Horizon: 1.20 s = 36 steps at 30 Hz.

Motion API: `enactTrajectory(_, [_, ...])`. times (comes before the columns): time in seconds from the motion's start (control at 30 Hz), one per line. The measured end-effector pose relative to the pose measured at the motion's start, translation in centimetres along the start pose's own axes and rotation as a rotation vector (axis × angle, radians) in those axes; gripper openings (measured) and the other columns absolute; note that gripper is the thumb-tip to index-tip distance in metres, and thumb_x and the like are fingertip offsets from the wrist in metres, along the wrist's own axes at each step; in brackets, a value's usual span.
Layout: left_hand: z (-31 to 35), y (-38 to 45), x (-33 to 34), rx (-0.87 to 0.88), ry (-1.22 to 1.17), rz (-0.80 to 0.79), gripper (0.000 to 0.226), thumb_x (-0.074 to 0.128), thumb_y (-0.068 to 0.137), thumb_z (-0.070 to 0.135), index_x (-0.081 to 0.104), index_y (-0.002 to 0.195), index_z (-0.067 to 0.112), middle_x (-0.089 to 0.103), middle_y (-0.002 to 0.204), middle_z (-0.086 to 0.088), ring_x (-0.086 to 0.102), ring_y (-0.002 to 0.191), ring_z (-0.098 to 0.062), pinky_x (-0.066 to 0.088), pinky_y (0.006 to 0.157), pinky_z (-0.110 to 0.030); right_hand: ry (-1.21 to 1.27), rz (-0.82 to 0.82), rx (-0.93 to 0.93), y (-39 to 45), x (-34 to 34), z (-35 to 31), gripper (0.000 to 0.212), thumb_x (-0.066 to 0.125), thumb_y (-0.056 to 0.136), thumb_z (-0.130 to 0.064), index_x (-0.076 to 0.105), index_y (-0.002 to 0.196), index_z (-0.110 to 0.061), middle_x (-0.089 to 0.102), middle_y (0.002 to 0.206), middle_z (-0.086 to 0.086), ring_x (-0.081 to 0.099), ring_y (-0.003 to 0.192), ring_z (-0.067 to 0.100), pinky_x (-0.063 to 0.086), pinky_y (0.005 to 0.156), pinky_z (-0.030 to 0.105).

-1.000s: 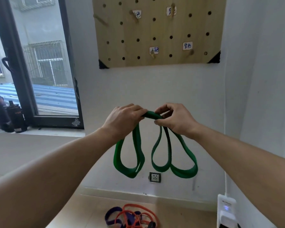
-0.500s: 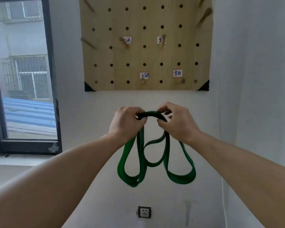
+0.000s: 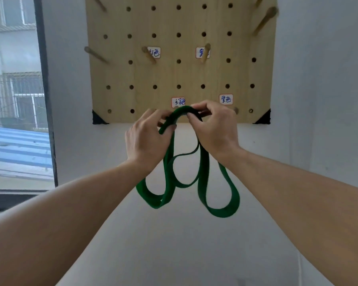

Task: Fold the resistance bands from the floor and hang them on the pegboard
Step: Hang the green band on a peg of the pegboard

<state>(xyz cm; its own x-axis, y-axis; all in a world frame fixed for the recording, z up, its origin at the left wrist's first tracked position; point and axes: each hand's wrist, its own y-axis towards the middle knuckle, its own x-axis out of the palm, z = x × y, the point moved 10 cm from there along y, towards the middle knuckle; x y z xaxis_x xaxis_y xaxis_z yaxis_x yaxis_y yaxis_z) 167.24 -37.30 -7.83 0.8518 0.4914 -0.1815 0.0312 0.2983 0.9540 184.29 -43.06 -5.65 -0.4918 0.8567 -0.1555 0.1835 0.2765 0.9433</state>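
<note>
A green resistance band (image 3: 203, 178) is folded into several hanging loops. My left hand (image 3: 147, 139) and my right hand (image 3: 213, 129) both pinch its bunched top, which arches between them. That arch is right at the lower edge of the wooden pegboard (image 3: 178, 73), just under a white label with green writing (image 3: 178, 102). The peg below that label is hidden behind the band and my fingers. Wooden pegs (image 3: 149, 55) stick out of the board higher up, and none of those in view carries a band.
A window (image 3: 17, 96) with a dark frame is on the left. White walls meet in a corner at the right, close to the board's right edge. Other labels (image 3: 226, 99) mark further peg places. The floor is out of view.
Both hands have lifted the green band from waist height up to the pegboard's bottom edge. The view has tilted up, so the floor bands and wall socket have dropped out of sight.
</note>
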Motion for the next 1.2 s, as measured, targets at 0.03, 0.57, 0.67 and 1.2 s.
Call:
enactTrajectory(0.03, [-0.6, 0.7, -0.2, -0.028, -0.006, 0.028, 0.023, 0.071, 0.090, 0.036, 0.072, 0.113, 0.035, 0.068, 0.100, 0.016, 0.067, 0.085, -0.011, 0.056, 0.074, -0.041, -0.002, 0.017, -0.009, 0.4, 0.3, -0.1, 0.016, 0.075, 0.092, -0.023, 0.076, 0.107, -0.018, 0.077, 0.101, -0.006, 0.069, 0.090, 0.006, 0.057, 0.081, 0.022])
enactTrajectory(0.57, [-5.5, 6.4, 5.4, -0.056, 0.158, -0.123, 0.026, 0.069, 0.094, 0.031, 0.073, 0.119, 0.037, 0.072, 0.104, 0.011, 0.060, 0.082, -0.015, 0.046, 0.066, -0.031, -0.135, -0.069, 0.061, 5.0, 6.3, 3.5, 0.011, 0.073, 0.094, -0.030, 0.076, 0.103, -0.027, 0.074, 0.102, -0.011, 0.068, 0.092, 0.010, 0.059, 0.073, 0.036])
enactTrajectory(0.67, [-6.0, 6.5, 6.8, -0.051, 0.181, -0.135, 0.029, 0.070, 0.092, 0.033, 0.070, 0.121, 0.035, 0.071, 0.108, 0.011, 0.062, 0.084, -0.016, 0.045, 0.066, -0.030, -0.186, -0.059, 0.065, 5.5, 7.0, 4.5, 0.012, 0.073, 0.094, -0.032, 0.075, 0.104, -0.027, 0.075, 0.102, -0.011, 0.068, 0.092, 0.009, 0.058, 0.072, 0.035])
enactTrajectory(1.2, [-7.5, 8.3, 8.3, -0.091, -0.066, -0.099, 0.032, 0.068, 0.092, 0.015, 0.074, 0.120, 0.029, 0.075, 0.109, 0.003, 0.067, 0.094, -0.021, 0.056, 0.083, -0.039, -0.299, -0.128, 0.017, 6.2, 9.2, 5.9, 0.025, 0.070, 0.094, -0.032, 0.065, 0.119, -0.027, 0.070, 0.116, -0.010, 0.065, 0.102, 0.015, 0.056, 0.080, 0.040])
